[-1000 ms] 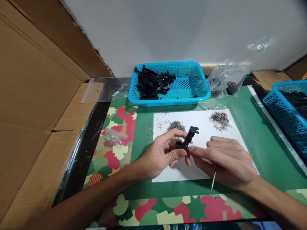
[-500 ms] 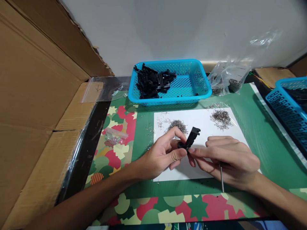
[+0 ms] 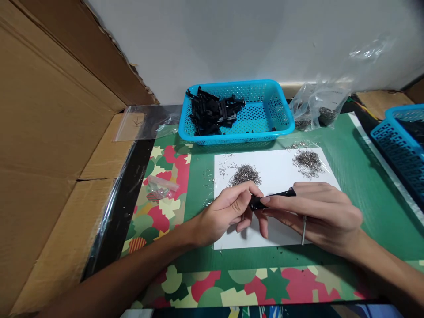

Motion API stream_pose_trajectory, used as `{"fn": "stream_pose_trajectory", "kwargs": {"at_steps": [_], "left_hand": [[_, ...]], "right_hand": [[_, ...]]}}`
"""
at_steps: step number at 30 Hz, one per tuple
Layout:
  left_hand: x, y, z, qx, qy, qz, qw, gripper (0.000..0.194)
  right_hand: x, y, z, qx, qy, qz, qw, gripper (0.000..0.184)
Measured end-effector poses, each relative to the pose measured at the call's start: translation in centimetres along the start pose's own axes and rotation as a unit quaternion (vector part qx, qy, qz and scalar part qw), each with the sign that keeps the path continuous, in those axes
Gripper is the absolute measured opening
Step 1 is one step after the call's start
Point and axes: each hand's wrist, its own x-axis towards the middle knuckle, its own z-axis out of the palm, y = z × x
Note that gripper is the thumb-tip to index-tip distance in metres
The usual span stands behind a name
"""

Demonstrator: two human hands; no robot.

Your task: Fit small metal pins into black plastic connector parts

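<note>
Between my hands, above a white sheet of paper (image 3: 238,236), is a small black plastic part (image 3: 281,194), lying nearly level. My left hand (image 3: 233,210) pinches its left end between thumb and fingers. With thumb and forefinger my right hand (image 3: 321,216) grips the part's nearer side; its other fingers are curled. A thin metal rod (image 3: 304,230) sticks out below the right palm, its upper end hidden in the hand. Just beyond my left hand lies a pile of small metal pins or springs (image 3: 247,174). Another such pile (image 3: 308,162) lies behind my right hand.
A blue basket (image 3: 236,139) at the back holds several black plastic parts (image 3: 212,112). Clear bags (image 3: 318,110) with metal pieces stand beside it. A second blue basket (image 3: 397,137) is at the right edge. Cardboard (image 3: 49,132) walls the left side. A small plastic bag (image 3: 162,185) lies left.
The black part has swung down from standing tilted upward to nearly level, pointing right. My right thumb and forefinger have moved up onto it.
</note>
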Motion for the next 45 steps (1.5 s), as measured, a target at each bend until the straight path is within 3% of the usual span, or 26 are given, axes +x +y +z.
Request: {"fn": "stream_pose_trajectory", "kwargs": {"at_steps": [4,9,12,16,21,25,27,31,38,45], "left_hand": [[-0.1,0.2,0.1,0.028,-0.004,-0.003,1.0,0.042],[-0.5,-0.2,0.4,0.135,0.096,0.073,0.984,0.043],[-0.5,-0.5,0.6,0.22,0.177,0.123,0.951,0.053],[-0.3,-0.8,0.8,0.324,0.244,0.186,0.895,0.024],[-0.1,-1.3,0.9,0.414,0.283,0.222,0.836,0.016],[-0.1,-1.8,0.9,0.469,0.271,0.226,0.809,0.013],[-0.1,-1.9,1.0,0.498,0.249,0.232,0.798,0.009],[-0.3,-2.0,1.0,0.552,0.212,0.244,0.769,0.005],[-0.4,-2.0,1.1,0.615,0.172,0.24,0.731,0.009],[-0.4,-1.8,1.3,0.638,0.166,0.243,0.711,0.011]], "right_hand": [[-0.3,0.1,0.0,-0.011,-0.009,0.011,1.0,0.035],[-0.2,0.3,0.1,0.006,0.034,0.055,0.998,0.027],[0.1,0.3,0.2,0.028,0.049,0.103,0.993,0.02],[0.3,0.5,0.4,0.042,0.056,0.143,0.987,0.015],[0.1,0.2,0.0,0.033,0.042,0.224,0.973,0.023],[0.1,-0.4,-0.7,0.066,0.074,0.225,0.969,0.02],[0.2,-0.3,-0.9,0.081,0.075,0.213,0.971,0.029],[0.4,0.4,-0.9,0.028,0.039,0.195,0.98,0.042],[0.8,0.2,-0.3,0.069,-0.046,0.213,0.973,0.02],[0.9,0.1,0.4,0.06,-0.062,0.231,0.969,0.029]]}}
